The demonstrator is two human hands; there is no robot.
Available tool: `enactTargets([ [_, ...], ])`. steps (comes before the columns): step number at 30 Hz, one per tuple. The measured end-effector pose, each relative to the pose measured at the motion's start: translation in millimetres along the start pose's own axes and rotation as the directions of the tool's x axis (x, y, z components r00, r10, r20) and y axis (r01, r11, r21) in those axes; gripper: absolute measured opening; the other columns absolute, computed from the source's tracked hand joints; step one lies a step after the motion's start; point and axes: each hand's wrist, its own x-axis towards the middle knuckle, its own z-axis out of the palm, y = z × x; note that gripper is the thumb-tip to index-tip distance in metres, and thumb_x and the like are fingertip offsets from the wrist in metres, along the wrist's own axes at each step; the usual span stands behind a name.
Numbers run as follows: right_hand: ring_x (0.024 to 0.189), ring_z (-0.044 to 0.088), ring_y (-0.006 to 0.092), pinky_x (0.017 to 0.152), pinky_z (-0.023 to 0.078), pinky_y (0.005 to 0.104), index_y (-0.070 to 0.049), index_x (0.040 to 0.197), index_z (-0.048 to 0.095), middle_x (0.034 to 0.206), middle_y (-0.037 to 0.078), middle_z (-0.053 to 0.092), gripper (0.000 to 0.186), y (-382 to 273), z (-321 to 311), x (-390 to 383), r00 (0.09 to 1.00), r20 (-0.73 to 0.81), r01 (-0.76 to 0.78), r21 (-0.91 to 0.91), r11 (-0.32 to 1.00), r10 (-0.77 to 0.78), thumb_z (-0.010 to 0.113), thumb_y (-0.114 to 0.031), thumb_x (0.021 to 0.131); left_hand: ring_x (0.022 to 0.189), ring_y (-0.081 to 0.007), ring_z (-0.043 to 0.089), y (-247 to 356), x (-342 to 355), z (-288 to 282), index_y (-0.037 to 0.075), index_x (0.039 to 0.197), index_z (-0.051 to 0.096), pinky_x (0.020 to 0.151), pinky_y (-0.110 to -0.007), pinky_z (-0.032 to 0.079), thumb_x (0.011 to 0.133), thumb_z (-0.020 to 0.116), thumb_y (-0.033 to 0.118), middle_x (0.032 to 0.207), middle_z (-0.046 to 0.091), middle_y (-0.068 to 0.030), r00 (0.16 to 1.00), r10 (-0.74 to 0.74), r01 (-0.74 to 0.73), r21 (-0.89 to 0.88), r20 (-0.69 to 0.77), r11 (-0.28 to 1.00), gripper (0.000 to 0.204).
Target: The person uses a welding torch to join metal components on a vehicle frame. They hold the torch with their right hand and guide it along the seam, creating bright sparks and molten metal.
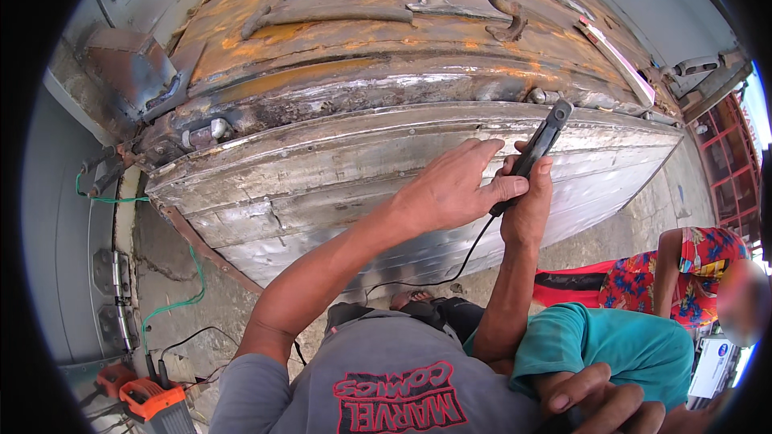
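Note:
In my right hand [527,189] is a black clamp-like welding electrode holder [537,157], its head tilted up to the right and its fingers wrapped round the handle. A thin black cable [474,253] hangs from its lower end. My left hand [454,185] reaches in from the left, with thumb and index finger apart. Its thumb lies against or just beside the handle; I cannot tell whether they touch. Behind both hands stands a worn, ridged metal panel [314,169], hung along the edge of a rusty metal bed [338,48].
Loose metal pieces [330,18] and a curved bar [498,0] lie on the bed. An orange-and-grey machine [157,402] with cables sits at lower left. A person in a teal shirt [611,345] is close at my right; another in a floral shirt [643,281] is beyond.

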Motion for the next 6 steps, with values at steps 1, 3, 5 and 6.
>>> enactTargets([
  [1,0.082,0.058,0.0098,0.071,0.049,0.0264,0.001,0.136,0.059,0.095,0.001,0.061,0.083,-1,-2,2,1.0,0.02,-0.016,0.038,0.999,0.015,0.067,-0.074,0.101,0.109,-0.034,0.073,-5,3,9,-0.002,0.158,0.053,0.094,-0.045,0.058,0.102,0.072,0.062,0.138,0.068,-0.0227,0.999,-0.026,0.026,-0.001,0.021,1.0,0.086],
  [3,0.083,0.059,0.0104,0.072,0.05,0.0272,0.002,0.14,0.058,0.095,0.002,0.062,0.089,-3,-7,4,0.998,0.055,-0.048,0.108,0.993,0.042,0.065,-0.077,0.1,0.116,-0.0337,0.073,-2,15,12,0.008,0.171,0.037,0.1,-0.044,0.057,0.102,0.069,0.067,0.139,0.068,-0.0186,0.967,-0.099,0.16,-0.255,0.236,0.954,0.097],
  [5,0.085,0.06,0.0113,0.076,0.052,0.028,-0.002,0.147,0.056,0.097,0.001,0.062,0.091,-3,-19,10,0.992,0.123,-0.037,0.112,0.993,0.023,0.064,-0.079,0.1,0.117,-0.0337,0.073,-8,18,27,0.014,0.175,0.031,0.103,-0.043,0.056,0.101,0.07,0.068,0.14,0.067,-0.0156,0.968,-0.098,0.176,-0.351,0.23,0.92,0.1],
  [6,0.085,0.061,0.0115,0.077,0.053,0.028,-0.005,0.149,0.055,0.099,0.001,0.063,0.09,-4,-21,11,0.99,0.142,-0.027,0.124,0.992,0.009,0.063,-0.079,0.1,0.119,-0.0344,0.072,-12,24,36,0.018,0.176,0.029,0.104,-0.044,0.056,0.102,0.071,0.066,0.14,0.068,-0.0129,0.973,-0.093,0.168,-0.366,0.212,0.916,0.098],
])
